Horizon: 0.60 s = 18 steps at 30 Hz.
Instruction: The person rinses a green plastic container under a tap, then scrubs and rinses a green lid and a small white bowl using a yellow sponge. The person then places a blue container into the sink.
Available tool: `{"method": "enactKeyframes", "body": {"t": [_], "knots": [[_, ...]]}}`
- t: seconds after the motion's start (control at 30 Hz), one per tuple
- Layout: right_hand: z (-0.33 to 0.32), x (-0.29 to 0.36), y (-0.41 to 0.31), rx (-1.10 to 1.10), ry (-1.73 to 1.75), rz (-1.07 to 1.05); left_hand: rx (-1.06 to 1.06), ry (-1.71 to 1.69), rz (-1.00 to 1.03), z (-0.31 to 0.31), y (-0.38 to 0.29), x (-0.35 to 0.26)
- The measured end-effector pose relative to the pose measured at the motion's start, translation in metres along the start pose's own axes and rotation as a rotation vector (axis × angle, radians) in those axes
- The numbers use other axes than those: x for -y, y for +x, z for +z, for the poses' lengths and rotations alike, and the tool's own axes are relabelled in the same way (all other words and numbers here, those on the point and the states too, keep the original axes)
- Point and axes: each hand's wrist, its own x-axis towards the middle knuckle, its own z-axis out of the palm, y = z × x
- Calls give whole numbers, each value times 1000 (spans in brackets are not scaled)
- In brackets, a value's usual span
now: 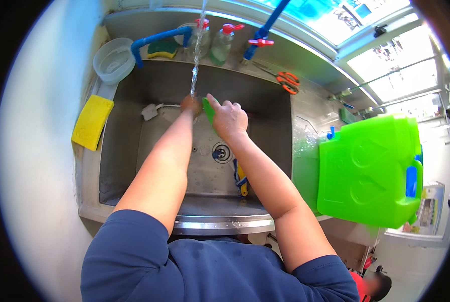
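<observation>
My left hand [191, 105] is blurred beneath the stream of running water [197, 53] over the steel sink [164, 151]. Whether its fingers hold anything cannot be made out. My right hand [230, 117], wet, grips a thin bright-green plastic item [209, 109] by its edge, with the index finger stretched along it. Most of that item is hidden behind the hand. On the sink floor, a white-headed tool [150, 112] lies left of my left hand. A blue-and-yellow tool [242, 179] rests beside the drain [222, 152], partly covered by my right forearm.
A yellow sponge [93, 122] and a clear plastic tub [114, 60] sit on the left ledge. Behind are a green-yellow sponge [162, 49], red-topped bottles [222, 44], a blue pipe [265, 30] and orange-handled scissors [287, 81]. Right stands a green jerrycan [364, 171]; beyond, a person [372, 285].
</observation>
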Motion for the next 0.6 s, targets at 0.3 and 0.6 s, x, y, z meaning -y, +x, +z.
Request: {"method": "enactKeyframes", "body": {"t": [0.3, 0.6], "knots": [[-15, -35, -24, -193, 42, -68, -128, -72, -151, -35, -32, -14], [0, -88, -93, -154, 49, 1, -128, -93, -127, -47, -38, -30]]}}
